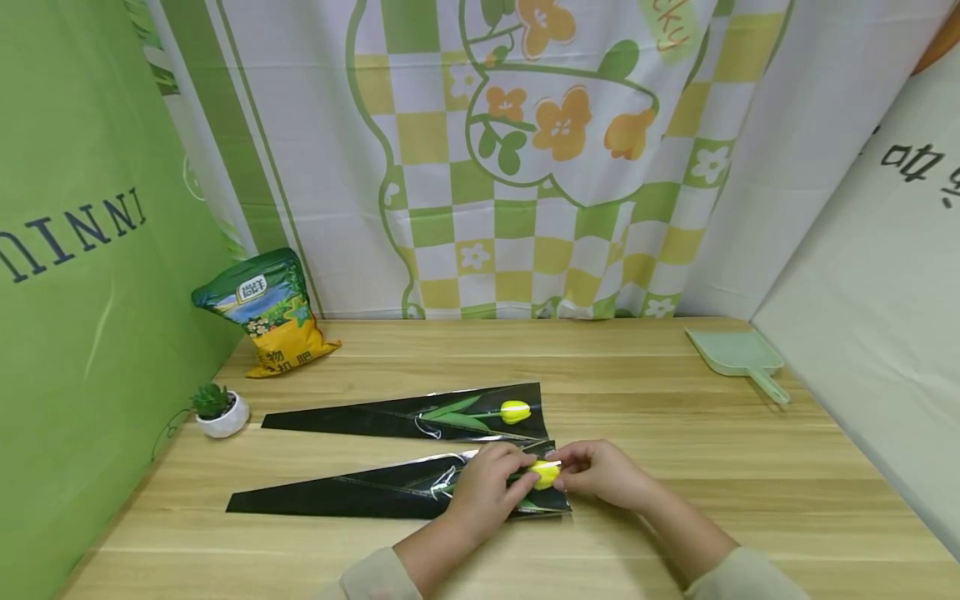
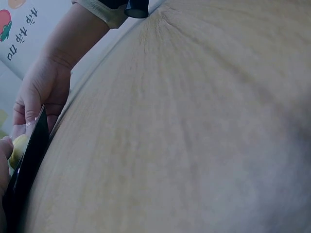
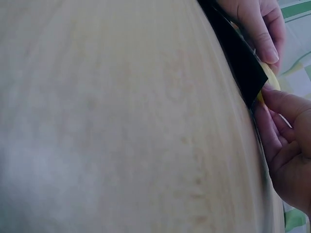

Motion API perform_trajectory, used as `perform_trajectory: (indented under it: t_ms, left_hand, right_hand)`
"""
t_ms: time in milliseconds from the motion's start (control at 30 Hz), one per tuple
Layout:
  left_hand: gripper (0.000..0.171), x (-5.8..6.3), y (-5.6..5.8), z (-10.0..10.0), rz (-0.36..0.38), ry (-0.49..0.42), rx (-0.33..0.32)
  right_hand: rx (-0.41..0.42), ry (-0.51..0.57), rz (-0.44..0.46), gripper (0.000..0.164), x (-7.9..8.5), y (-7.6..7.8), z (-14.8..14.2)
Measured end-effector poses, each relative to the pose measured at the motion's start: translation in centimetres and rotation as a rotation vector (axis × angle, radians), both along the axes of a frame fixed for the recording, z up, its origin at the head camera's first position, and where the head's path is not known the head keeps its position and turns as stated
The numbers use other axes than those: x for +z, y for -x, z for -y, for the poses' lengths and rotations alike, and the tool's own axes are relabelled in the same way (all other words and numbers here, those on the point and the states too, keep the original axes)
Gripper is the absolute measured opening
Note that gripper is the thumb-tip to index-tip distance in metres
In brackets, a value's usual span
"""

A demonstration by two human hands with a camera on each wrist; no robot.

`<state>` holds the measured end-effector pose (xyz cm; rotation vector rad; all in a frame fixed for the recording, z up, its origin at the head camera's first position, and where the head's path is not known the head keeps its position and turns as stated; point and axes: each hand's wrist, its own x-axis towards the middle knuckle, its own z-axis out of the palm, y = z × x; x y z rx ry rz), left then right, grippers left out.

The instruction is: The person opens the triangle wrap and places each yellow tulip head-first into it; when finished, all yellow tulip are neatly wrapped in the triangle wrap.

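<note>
An artificial yellow tulip lies in the wide end of the nearer black flower sleeve on the table. My left hand lies over the sleeve, its thumb and fingers around the tulip head from the left. From the right, my right hand pinches the sleeve's open edge beside the bloom. In the right wrist view, the right thumb is at the edge of the black sleeve, with fingers beneath. Just behind lies a second black sleeve holding another yellow tulip.
A small potted succulent stands at the left, in front of a green and yellow fertilizer bag. Toward the back right lies a pale green dustpan. Printed curtains hang behind the wooden table.
</note>
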<state>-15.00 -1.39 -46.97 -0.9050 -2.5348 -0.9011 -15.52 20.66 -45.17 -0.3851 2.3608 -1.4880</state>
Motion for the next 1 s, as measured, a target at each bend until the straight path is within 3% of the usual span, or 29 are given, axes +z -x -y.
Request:
perform_trajectory:
  t_ms: [200, 733, 1000]
  left_hand:
    - [0.023, 0.02, 0.08, 0.04, -0.011, -0.012, -0.008]
    - [0.025, -0.24, 0.25, -0.06, -0.016, 0.024, -0.006]
    - [0.032, 0.24, 0.16, 0.03, -0.058, 0.051, -0.009]
  right_hand:
    - [-0.017, 0.062, 0.045, 0.035, -0.32, 0.16, 0.11]
    - [-0.001, 0.068, 0.026, 0.037, -0.42, 0.42, 0.15]
    - [-0.071, 0.030, 0.057, 0.037, 0.31, 0.21, -0.60]
